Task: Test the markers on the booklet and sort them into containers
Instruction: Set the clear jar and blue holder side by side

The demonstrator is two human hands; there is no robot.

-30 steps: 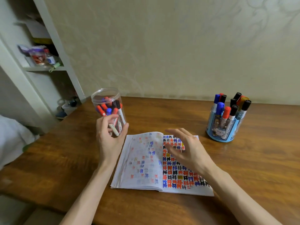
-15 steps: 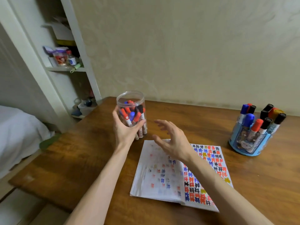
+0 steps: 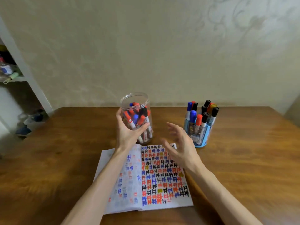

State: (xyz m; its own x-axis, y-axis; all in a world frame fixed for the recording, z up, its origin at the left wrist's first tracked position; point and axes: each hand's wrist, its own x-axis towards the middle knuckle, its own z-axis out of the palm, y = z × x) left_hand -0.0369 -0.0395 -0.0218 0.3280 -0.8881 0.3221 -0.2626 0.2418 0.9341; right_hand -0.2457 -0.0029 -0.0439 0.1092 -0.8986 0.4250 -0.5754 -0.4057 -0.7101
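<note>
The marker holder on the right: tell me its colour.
The marker holder is light blue, seen best in the head view.

A: What is around the brown wooden table (image 3: 48, 168)?
B: Behind it is a pale wall (image 3: 146, 46), with a faint swirling pattern (image 3: 243, 21) at the upper right.
A: And on the left side?
B: A white shelf unit (image 3: 33, 82). On one board lies a blurred bottle (image 3: 5, 69) with a blue label, and something pale green (image 3: 13, 76) is just beside it. Lower down is a clear box (image 3: 32, 123), with a dark blue thing (image 3: 38, 117) at it.
</note>
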